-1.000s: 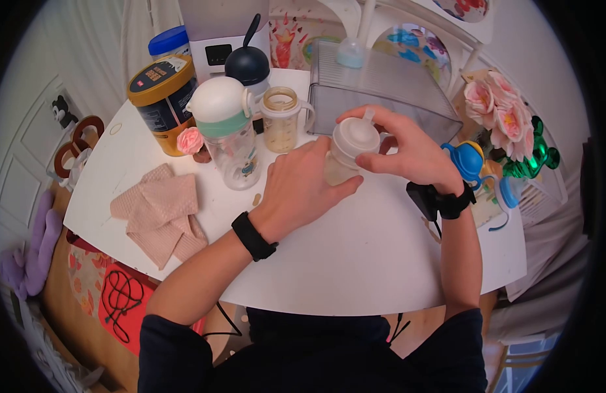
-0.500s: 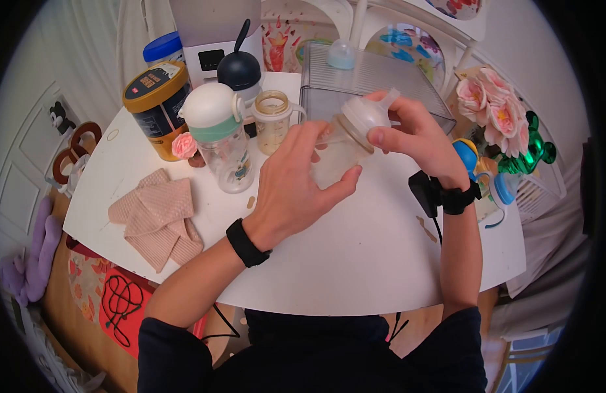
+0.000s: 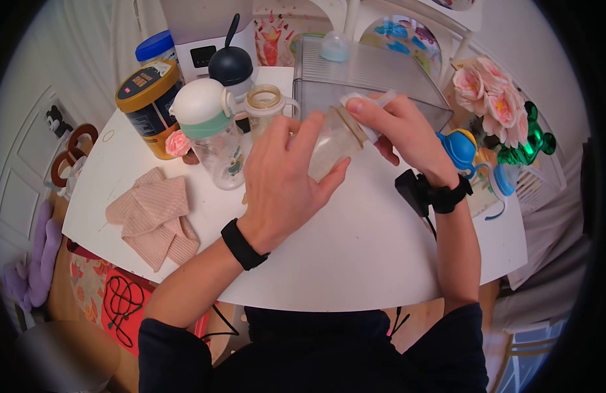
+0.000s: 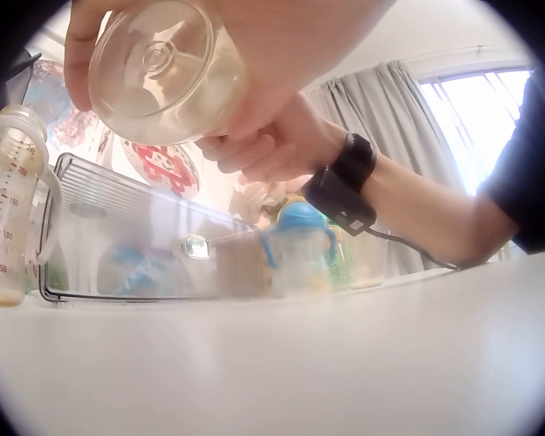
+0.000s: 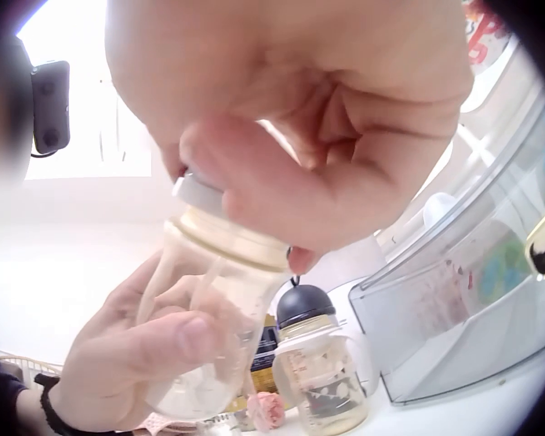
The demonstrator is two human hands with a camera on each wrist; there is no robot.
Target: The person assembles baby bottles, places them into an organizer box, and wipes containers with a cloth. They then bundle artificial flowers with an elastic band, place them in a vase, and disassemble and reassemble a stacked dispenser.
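Note:
My left hand (image 3: 280, 173) holds a clear baby bottle (image 3: 330, 144) by its body, tilted toward the right above the white table. Its round base (image 4: 154, 68) shows from below in the left wrist view. My right hand (image 3: 411, 134) grips the white screw collar (image 5: 198, 194) at the bottle's top, thumb and fingers around it. Most of the collar is hidden by those fingers. A tan rim shows just below the collar. Nearest to the left hand stand an uncapped bottle with a handle (image 3: 262, 105) and a clear cup with a white and mint lid (image 3: 201, 124).
Behind the hands is a grey translucent box (image 3: 375, 78) with a small bottle cap (image 3: 334, 47) on it. A gold-lidded tub (image 3: 146, 98) and a dark-topped bottle (image 3: 231, 69) stand back left. A pink cloth (image 3: 152, 216) lies left; blue-lidded cups (image 3: 459, 150) stand right.
The bottle went from upright to tilted right, its top moving with my right hand. My right hand has turned about the collar, its thumb now on top. The view has shifted slightly.

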